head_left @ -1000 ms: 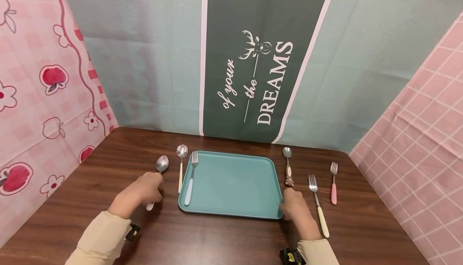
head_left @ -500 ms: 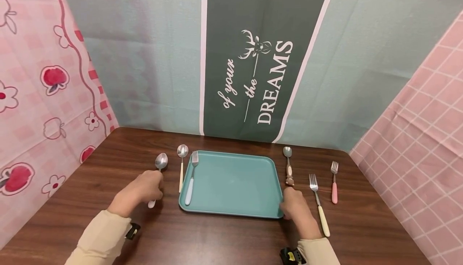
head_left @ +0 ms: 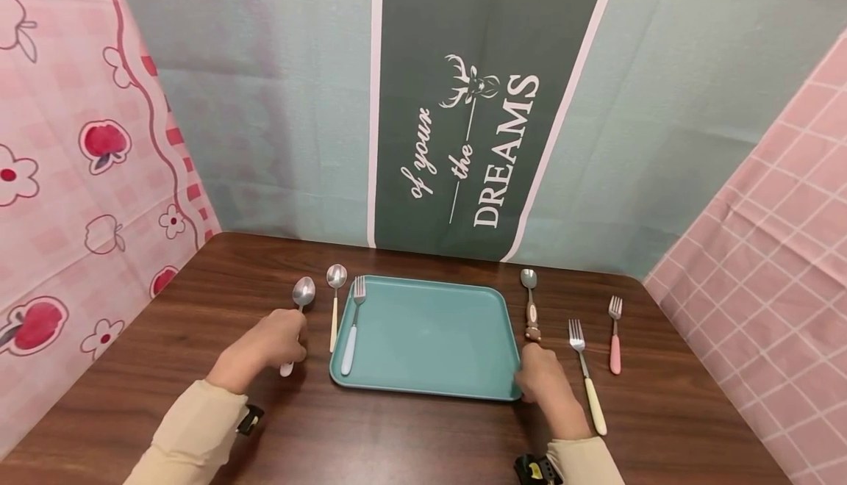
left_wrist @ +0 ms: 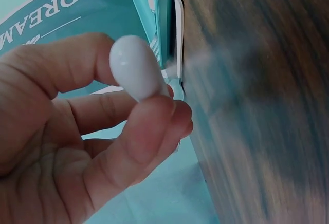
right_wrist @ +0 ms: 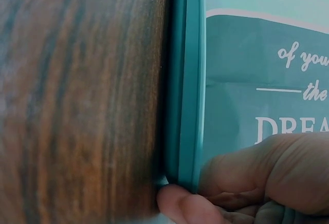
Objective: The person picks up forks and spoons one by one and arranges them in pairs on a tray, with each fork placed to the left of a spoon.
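Note:
My left hand (head_left: 270, 344) pinches the handle of a metal spoon (head_left: 304, 292), left of the tray. The rounded white end of its handle (left_wrist: 134, 66) shows between thumb and fingers in the left wrist view. At the front right corner of the teal tray (head_left: 430, 338), my right hand (head_left: 544, 383) grips the rim; the right wrist view has thumb and fingertips on either side of the tray edge (right_wrist: 190, 106). A fork with a pale handle (head_left: 349, 349) lies along the left side inside the tray. Just left of the tray lies a cream-handled spoon (head_left: 334, 323).
Beyond the right hand lie a spoon with a brown decorated handle (head_left: 531, 314), a yellow-handled fork (head_left: 591, 389) and a pink-handled fork (head_left: 615, 353). Printed cloth (head_left: 317, 139) hangs behind the wooden table (head_left: 423, 441), with pink cloths on both sides.
My left hand has shifted slightly right with the spoon, nearer the cream-handled spoon. The right hand stays at the tray corner, and the head view has turned a little.

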Tool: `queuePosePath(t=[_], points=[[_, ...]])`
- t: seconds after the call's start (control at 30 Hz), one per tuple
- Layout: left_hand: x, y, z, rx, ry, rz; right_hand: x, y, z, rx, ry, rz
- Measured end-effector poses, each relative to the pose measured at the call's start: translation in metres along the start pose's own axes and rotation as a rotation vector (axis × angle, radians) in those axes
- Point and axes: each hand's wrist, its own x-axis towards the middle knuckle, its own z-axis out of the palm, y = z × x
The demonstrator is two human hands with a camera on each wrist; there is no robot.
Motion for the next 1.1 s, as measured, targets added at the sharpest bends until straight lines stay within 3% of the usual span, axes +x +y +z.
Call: queuePosePath(t=[0.23,0.57,1.1], points=[[0.002,0.002,0.004,-0.026,-0.002,-0.008,0.000,0.000,-0.001,-0.007,-0.005,-0.007],[0.009,0.008,0.012,-0.041,0.063,0.042,0.001,0.000,0.002,0.009,0.008,0.005],[0.018,0.024,0.014,-0.110,0.055,0.047,0.000,0.001,-0.001,0.022,0.026,-0.016]])
